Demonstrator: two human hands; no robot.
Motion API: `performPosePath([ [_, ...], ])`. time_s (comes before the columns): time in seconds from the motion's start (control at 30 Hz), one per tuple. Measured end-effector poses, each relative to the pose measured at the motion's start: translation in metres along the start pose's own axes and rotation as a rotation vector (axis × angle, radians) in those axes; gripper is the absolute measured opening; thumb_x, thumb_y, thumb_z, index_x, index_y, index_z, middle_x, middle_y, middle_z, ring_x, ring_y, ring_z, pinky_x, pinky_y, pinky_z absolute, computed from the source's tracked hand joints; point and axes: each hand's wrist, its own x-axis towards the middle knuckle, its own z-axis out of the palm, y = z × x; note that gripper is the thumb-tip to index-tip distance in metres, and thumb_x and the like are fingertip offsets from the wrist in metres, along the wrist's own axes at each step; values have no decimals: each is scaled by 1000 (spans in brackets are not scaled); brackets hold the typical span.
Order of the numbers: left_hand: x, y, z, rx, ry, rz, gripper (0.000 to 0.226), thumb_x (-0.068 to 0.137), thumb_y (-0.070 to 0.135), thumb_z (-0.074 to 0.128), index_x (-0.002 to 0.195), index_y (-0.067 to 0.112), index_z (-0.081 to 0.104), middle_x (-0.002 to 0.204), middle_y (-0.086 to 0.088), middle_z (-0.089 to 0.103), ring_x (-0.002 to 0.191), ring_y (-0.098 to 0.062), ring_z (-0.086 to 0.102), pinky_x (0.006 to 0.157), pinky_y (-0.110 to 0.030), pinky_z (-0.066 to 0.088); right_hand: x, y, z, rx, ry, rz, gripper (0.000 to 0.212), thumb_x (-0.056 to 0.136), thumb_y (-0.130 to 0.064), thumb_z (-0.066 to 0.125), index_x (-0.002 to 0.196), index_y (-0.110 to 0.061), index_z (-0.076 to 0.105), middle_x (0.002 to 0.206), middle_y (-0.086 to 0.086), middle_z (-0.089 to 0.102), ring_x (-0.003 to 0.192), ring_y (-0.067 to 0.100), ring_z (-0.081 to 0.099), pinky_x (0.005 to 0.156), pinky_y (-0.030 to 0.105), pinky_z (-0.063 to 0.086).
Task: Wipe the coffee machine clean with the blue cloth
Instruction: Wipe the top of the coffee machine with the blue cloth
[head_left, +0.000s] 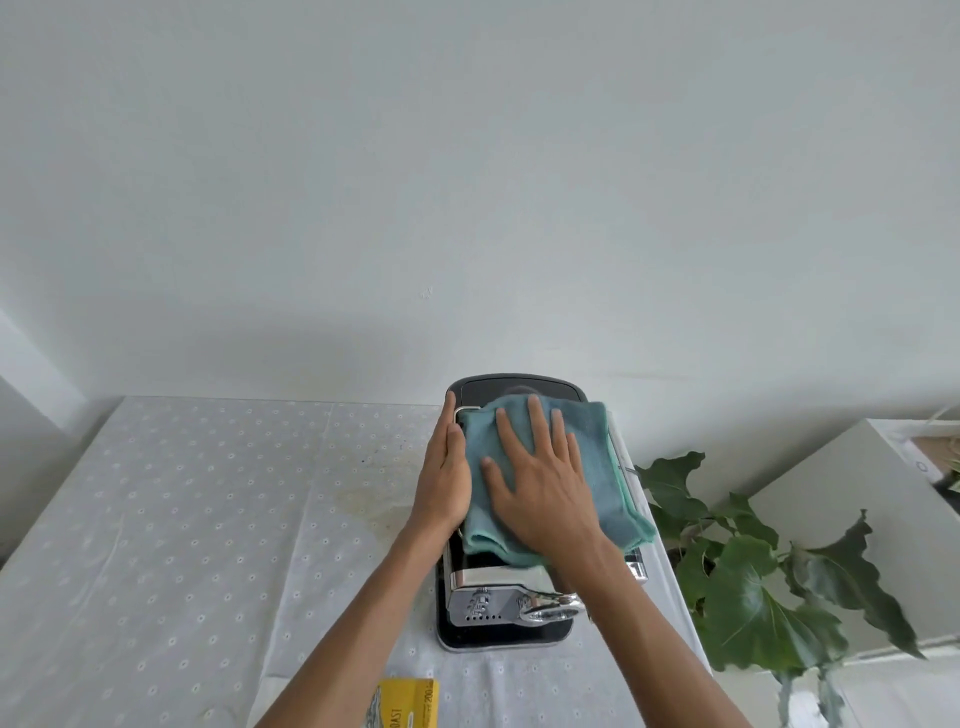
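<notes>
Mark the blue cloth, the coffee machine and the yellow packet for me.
blue cloth (597, 467): head view, bare fabric right of the fingers.
coffee machine (488, 605): head view, chrome front panel below the cloth.
yellow packet (410, 704): head view, its printed face at the bottom edge.

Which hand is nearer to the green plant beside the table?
The right hand. It lies flat on the blue cloth on top of the coffee machine, on the plant side. The left hand rests against the machine's far side.
</notes>
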Motion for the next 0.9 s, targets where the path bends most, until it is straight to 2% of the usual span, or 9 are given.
performPosePath([
  [0.07, 0, -1, -1, -11, -8, -6, 47, 109, 27, 18, 156, 31, 19, 160, 20, 18, 137, 12, 18, 110, -11, 13, 15, -3, -3, -11, 14, 11, 66, 107, -51, 27, 164, -26, 4, 172, 9, -13, 158, 35, -11, 129, 48, 0],
  [0.13, -1, -2, -1, -20, -10, -2, 47, 109, 26, 18, 156, 32, 20, 160, 20, 19, 140, 9, 18, 111, -12, 14, 7, -2, -2, -8, 1, -17, 67, 107, -52, 24, 164, -27, 1, 171, 8, -17, 157, 35, -14, 129, 47, -3],
  [0.27, -2, -2, -1, -33, -3, 5, 47, 109, 25, 19, 155, 33, 22, 158, 22, 22, 139, 8, 21, 111, -13, 15, -34, 9, 2, -36, -40, -92, 78, 94, -66, 3, 163, -32, -3, 169, 2, -25, 155, 30, -23, 124, 39, -12],
  [0.43, 1, -5, -2, -32, -5, 21, 47, 109, 25, 19, 156, 29, 22, 160, 18, 21, 144, 6, 20, 112, -12, 15, -3, -1, -2, -12, 1, 0, 68, 105, -53, 26, 164, -28, 2, 171, 9, -17, 158, 32, -15, 128, 44, -5],
  [0.6, 0, -5, -2, -34, -8, 21, 47, 109, 28, 19, 155, 33, 24, 158, 21, 23, 143, 5, 22, 121, -24, 17, -30, 5, 2, -48, -22, -63, 83, 93, -63, -1, 164, -22, -3, 169, 9, -22, 155, 30, -26, 128, 42, -9],
  [0.63, 1, -5, -2, -37, -13, 21, 47, 109, 28, 19, 155, 34, 24, 158, 22, 24, 143, 5, 22, 120, -24, 16, -28, 6, 0, -34, -14, -92, 82, 94, -61, 1, 164, -20, 0, 170, 9, -20, 155, 29, -25, 128, 43, -8],
  [0.73, 2, -10, -2, -79, -25, 14, 46, 109, 28, 19, 154, 34, 25, 159, 21, 24, 144, 4, 22, 121, -26, 17, -19, 6, -4, 16, 53, -230, 63, 106, -42, 25, 164, -25, 10, 173, 6, -4, 158, 26, -15, 129, 46, -2],
  [0.8, 5, -14, -3, -140, -32, -3, 46, 109, 28, 21, 154, 35, 25, 159, 20, 25, 144, 3, 24, 122, -31, 18, -19, 5, -2, -35, 1, -297, 59, 107, -42, 20, 164, -32, 10, 173, 4, 6, 159, 25, -10, 129, 48, 1],
  [0.9, 7, -19, -4, -260, -83, -23, 46, 108, 34, 24, 153, 39, 22, 159, 19, 23, 144, 2, 24, 123, -35, 19, -12, 1, 0, -89, -36, -258, 64, 101, -49, 5, 163, -36, 10, 173, 2, 8, 159, 28, -8, 128, 46, -6],
])
